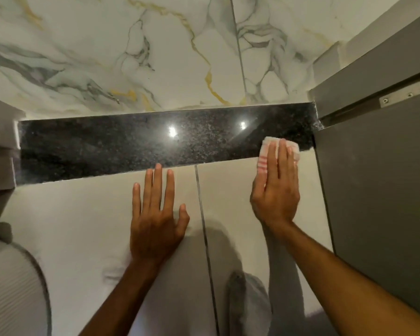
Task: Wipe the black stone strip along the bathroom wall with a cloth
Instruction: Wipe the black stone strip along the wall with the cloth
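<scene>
Two bare hands were pressed against a bathroom wall. A white cloth with red stripes was held flat under the right hand, fingers together, at the right end of the speckled black stone strip, just beside a grey door. The left hand was laid empty, fingers spread, on the pale tile below the strip, fingertips touching its lower edge. Veined marble tile was seen above.

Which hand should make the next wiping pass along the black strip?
Right. The right hand already presses the cloth on the black stone strip at its right end, beside the grey panel. The left hand lies flat and empty on the wall tile below.
</scene>
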Action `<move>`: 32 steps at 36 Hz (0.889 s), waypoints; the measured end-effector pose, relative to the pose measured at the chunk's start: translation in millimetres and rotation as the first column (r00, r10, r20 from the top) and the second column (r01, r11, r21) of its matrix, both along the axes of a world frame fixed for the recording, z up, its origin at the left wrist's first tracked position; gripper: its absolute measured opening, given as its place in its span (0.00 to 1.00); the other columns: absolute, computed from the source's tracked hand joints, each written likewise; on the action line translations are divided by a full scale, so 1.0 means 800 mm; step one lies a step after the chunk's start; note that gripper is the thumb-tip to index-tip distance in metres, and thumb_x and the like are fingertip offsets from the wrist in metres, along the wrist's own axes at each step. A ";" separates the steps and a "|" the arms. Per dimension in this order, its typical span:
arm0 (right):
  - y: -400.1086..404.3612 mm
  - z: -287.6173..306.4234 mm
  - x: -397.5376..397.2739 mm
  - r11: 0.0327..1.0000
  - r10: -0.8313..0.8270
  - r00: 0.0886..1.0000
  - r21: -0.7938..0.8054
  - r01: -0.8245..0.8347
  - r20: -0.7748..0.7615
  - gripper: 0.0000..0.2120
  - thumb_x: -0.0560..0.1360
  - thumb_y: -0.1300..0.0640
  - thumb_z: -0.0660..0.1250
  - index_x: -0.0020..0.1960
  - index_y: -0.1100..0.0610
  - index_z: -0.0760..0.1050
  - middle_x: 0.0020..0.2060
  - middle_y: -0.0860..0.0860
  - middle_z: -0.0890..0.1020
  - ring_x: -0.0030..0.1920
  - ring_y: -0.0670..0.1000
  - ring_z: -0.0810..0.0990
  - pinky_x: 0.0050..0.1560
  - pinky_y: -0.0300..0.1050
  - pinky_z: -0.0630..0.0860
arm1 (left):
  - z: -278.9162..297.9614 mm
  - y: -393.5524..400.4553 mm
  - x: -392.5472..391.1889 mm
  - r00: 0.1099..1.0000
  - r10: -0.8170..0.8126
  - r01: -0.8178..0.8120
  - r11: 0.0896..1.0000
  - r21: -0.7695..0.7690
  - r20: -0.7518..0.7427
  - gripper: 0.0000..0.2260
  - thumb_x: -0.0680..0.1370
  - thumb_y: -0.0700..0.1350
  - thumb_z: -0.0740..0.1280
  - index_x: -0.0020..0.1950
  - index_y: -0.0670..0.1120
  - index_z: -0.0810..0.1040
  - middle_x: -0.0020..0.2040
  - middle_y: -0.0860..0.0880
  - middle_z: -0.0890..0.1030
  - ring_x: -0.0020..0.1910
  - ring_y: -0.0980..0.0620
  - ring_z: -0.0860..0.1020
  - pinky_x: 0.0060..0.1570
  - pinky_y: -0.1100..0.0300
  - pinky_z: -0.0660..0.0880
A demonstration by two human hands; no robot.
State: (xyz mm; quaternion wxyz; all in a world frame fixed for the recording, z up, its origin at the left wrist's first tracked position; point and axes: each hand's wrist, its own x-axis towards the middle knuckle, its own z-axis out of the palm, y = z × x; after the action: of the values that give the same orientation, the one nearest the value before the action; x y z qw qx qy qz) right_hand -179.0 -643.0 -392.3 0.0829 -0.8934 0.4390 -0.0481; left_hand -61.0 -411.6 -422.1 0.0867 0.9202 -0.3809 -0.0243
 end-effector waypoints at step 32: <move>0.077 -0.006 0.042 0.876 0.482 0.875 0.051 -0.480 -0.048 0.32 0.89 0.49 0.54 0.91 0.50 0.49 0.92 0.49 0.51 0.92 0.50 0.47 0.92 0.59 0.56 | 0.010 0.008 0.005 0.995 0.095 -0.098 0.991 -0.087 -0.040 0.29 0.84 0.48 0.59 0.83 0.35 0.68 0.83 0.36 0.69 0.83 0.36 0.68 0.79 0.34 0.71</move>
State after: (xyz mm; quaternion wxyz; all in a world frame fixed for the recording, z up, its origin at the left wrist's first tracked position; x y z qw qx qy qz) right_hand -145.2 -581.4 -397.3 0.0958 -0.9737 0.2064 0.0087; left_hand -57.4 -405.1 -414.0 0.1355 0.9322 -0.3350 -0.0195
